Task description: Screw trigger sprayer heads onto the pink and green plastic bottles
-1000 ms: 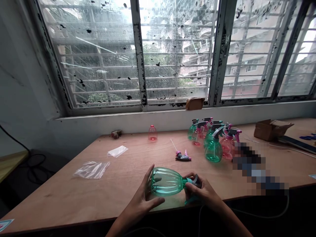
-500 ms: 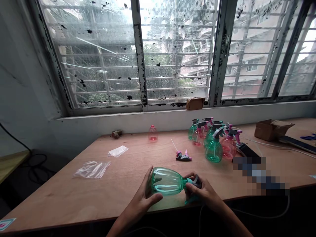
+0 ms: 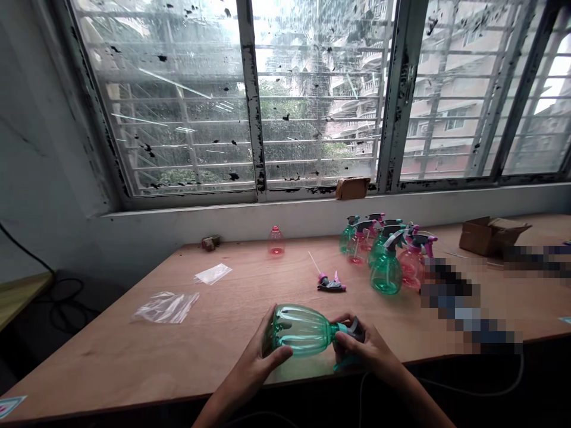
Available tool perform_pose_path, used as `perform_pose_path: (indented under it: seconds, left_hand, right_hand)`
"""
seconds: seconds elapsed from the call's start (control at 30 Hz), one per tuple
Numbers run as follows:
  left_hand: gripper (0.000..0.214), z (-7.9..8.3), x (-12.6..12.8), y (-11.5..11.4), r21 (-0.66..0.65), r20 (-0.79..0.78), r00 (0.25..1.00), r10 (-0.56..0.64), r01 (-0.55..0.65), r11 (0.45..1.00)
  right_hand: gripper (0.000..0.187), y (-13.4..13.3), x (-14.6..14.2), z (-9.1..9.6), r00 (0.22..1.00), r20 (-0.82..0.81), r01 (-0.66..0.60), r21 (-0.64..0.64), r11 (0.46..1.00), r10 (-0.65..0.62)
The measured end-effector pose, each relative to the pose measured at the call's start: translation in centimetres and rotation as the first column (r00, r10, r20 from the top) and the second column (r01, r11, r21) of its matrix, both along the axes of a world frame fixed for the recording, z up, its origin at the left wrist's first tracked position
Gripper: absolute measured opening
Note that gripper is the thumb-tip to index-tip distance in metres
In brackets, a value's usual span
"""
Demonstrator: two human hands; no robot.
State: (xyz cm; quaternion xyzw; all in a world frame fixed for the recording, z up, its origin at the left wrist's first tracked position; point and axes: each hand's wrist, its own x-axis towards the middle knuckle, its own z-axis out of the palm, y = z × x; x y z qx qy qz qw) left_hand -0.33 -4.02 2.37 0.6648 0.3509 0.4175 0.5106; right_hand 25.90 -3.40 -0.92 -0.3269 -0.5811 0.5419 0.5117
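Note:
A green see-through spray bottle (image 3: 303,330) lies on its side just above the near edge of the wooden table (image 3: 223,333). My left hand (image 3: 259,364) wraps round its wide base. My right hand (image 3: 366,351) grips the grey spray head (image 3: 355,328) at the bottle's neck. Both hands are closed on the bottle.
A cluster of several green and pink spray bottles (image 3: 386,252) stands at the back right. A loose pink spray head (image 3: 331,283) lies mid-table, a pink bottle body (image 3: 276,241) behind it. Two plastic bags (image 3: 166,307) lie on the left. A cardboard box (image 3: 491,233) sits far right.
My left thumb has slid a little along the bottle's base and the bottle has turned slightly. Both hands stay in place.

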Motion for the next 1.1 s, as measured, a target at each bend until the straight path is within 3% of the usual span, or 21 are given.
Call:
perform_pose_path:
  seconds: [0.1,0.4,0.6,0.77,0.97,1.1]
  left_hand:
    - [0.071,0.3,-0.1,0.1,0.006,0.007,0.999,-0.037,0.037,0.999]
    - [0.093,-0.8,-0.3,0.3,0.013,0.065,0.996,-0.065,0.064,0.998]
    - [0.076,-0.4,-0.3,0.2,0.002,0.045,0.995,-0.089,0.089,0.996]
    - [0.092,-0.8,-0.4,0.1,0.013,0.065,0.995,-0.074,0.073,0.997]
    - [0.077,0.2,-0.2,0.1,0.013,-0.031,0.999,-0.019,0.019,1.000]
    - [0.091,-0.2,-0.2,0.1,0.010,0.042,0.997,-0.068,0.067,0.998]
  right_hand:
    - [0.038,0.1,0.1,0.0,1.000,-0.012,-0.015,-0.021,1.000,0.014]
    - [0.037,0.5,0.2,-0.4,0.998,-0.056,-0.005,-0.015,1.000,0.004]
    - [0.035,0.2,0.1,-0.3,0.998,-0.054,-0.023,-0.020,1.000,0.022]
    - [0.034,0.2,0.1,-0.4,0.998,-0.063,-0.014,-0.020,1.000,0.013]
    - [0.037,0.0,0.1,-0.1,1.000,-0.012,-0.012,-0.023,1.000,0.012]
    - [0.037,-0.1,-0.1,0.1,1.000,0.005,0.024,-0.029,0.999,-0.024]
